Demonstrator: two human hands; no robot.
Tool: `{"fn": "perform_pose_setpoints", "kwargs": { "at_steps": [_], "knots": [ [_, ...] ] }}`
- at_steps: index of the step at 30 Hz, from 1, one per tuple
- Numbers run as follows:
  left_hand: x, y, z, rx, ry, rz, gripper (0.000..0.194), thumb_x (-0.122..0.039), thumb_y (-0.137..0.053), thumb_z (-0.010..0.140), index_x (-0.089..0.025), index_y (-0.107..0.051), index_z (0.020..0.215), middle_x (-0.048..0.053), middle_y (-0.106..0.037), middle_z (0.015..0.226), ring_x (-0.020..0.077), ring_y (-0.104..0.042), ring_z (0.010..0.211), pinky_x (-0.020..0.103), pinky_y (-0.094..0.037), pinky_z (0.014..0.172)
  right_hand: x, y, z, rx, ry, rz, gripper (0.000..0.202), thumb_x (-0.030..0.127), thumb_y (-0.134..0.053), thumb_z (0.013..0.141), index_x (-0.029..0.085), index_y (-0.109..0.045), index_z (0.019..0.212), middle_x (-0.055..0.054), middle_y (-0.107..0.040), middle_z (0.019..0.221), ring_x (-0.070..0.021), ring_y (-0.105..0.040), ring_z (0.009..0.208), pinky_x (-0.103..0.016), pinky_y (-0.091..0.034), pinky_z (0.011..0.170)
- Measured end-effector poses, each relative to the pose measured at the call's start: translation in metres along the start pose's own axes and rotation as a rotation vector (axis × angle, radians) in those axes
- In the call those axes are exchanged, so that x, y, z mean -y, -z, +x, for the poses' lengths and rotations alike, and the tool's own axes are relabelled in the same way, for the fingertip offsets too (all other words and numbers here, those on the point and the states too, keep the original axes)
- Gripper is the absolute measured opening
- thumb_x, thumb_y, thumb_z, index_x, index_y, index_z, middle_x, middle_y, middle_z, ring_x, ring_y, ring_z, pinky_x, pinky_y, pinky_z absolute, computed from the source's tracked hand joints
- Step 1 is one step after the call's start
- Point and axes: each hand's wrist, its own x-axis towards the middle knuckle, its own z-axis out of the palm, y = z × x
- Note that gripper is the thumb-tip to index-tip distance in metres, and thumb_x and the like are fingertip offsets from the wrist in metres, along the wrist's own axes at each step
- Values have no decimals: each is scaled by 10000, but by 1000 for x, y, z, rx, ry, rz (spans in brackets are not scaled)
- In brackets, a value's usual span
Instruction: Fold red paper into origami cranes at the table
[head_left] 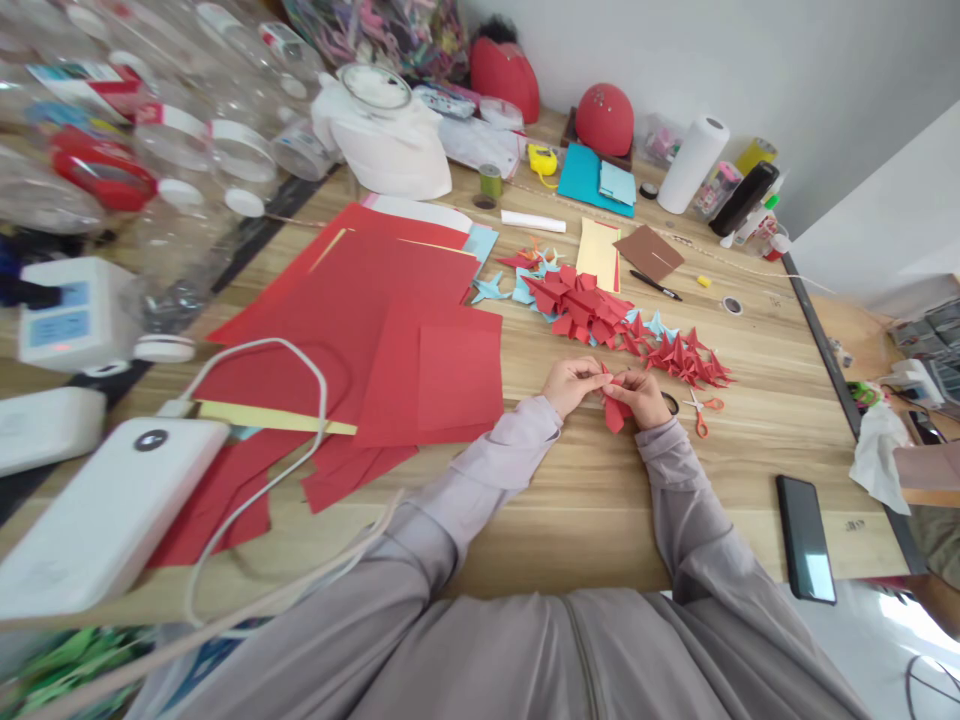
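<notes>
Between both hands is a small folded piece of red paper (615, 412), held just above the wooden table. My left hand (571, 384) pinches its upper left side, thumb and fingers pressed together. On the other side, my right hand (642, 396) grips it with closed fingers. Just beyond lies a pile of red folded paper pieces (577, 303), with pointed red paper stars (684, 358) to its right and light blue folded paper (491, 288) to its left. Orange-handled scissors (702, 412) rest right of my right hand, beside a black ring (670, 402) partly hidden by it.
Large red paper sheets (337, 330) cover the table's left part. A white power bank (112, 510) with a cable lies at the near left, plastic bottles (172, 140) behind it. At the right edge is a phone (806, 538). A black pen (655, 286) lies beyond the pile.
</notes>
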Motion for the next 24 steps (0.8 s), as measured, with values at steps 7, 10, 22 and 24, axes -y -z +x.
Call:
{"fn": "perform_pose_setpoints", "kwargs": {
  "at_steps": [7, 10, 22, 24],
  "knots": [
    [6, -2, -1, -72, 12, 62, 281, -371, -761, 573, -130, -618, 552, -13, -542, 589, 93, -473, 555, 243, -356, 529, 2, -3, -1, -37, 21, -52, 279, 389, -778, 579, 156, -625, 591, -6, -664, 559, -106, -575, 480, -228, -466, 508],
    [10, -1, 0, -99, -17, 115, 298, -368, -750, 591, -130, -592, 506, -24, -504, 562, 82, -433, 542, 241, -322, 522, 3, -4, -1, -20, 6, -62, 271, 375, -785, 569, 151, -638, 611, -9, -671, 574, -107, -579, 484, -226, -467, 507],
    [0, 1, -1, -4, 9, 68, 313, -411, -687, 676, -143, -619, 529, -15, -513, 575, 105, -487, 574, 258, -378, 581, -1, -1, -1, -9, -3, 4, 250, 354, -790, 563, 163, -634, 604, -9, -684, 610, -117, -604, 518, -231, -488, 530],
    [-1, 1, -1, -4, 25, 61, 310, -424, -672, 689, -144, -644, 561, -6, -532, 594, 105, -491, 572, 257, -386, 573, -1, -1, -1, -13, -9, 12, 256, 357, -794, 555, 166, -631, 606, -6, -682, 604, -117, -601, 504, -231, -486, 514]
  ]
}}
